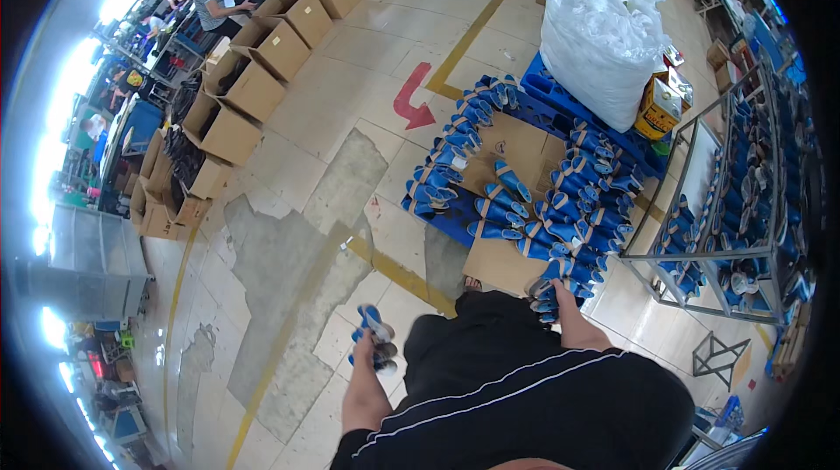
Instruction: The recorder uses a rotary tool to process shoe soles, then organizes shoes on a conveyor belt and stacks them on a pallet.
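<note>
My left hand is closed on several blue shoe lasts with pale soles, held out over the floor at my left. At the near edge of the cardboard, my right hand closes round a bunch of blue lasts; its fingers are partly hidden by them. Beyond it, many more blue lasts with tan soles lie in rows on flat cardboard, which covers a blue plastic pallet. Another row of lasts runs along the pallet's left side.
A big white plastic sack stands on the pallet's far end beside yellow tins. At right, a metal rack holds more blue lasts. Open cardboard boxes line the far left, where a person sits. A red arrow marks the tiled floor.
</note>
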### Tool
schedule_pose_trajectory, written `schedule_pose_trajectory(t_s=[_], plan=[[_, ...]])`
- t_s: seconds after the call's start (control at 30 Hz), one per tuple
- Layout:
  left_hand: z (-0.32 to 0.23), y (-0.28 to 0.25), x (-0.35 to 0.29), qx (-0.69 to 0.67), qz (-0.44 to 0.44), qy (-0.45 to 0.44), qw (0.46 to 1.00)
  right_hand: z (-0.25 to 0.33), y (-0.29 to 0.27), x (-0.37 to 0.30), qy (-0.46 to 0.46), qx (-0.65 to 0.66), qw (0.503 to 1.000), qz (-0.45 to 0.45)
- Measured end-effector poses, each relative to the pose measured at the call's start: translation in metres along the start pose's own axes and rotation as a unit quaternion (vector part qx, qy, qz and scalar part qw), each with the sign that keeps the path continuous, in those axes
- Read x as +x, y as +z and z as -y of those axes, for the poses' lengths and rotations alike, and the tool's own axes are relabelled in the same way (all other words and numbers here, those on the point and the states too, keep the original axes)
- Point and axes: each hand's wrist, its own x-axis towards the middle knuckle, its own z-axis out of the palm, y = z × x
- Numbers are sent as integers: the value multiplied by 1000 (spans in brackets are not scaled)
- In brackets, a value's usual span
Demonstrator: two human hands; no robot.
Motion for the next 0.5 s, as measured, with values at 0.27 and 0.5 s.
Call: schedule_pose_trajectory(t_s=[0.27, 0.5], plan=[[-323, 33, 178, 132, 51, 120, 983, 74, 142, -28, -48, 135, 981, -132], [-563, 123, 237, 278, 39, 235, 930, 50, 287, -49, -112, -43, 919, -375]])
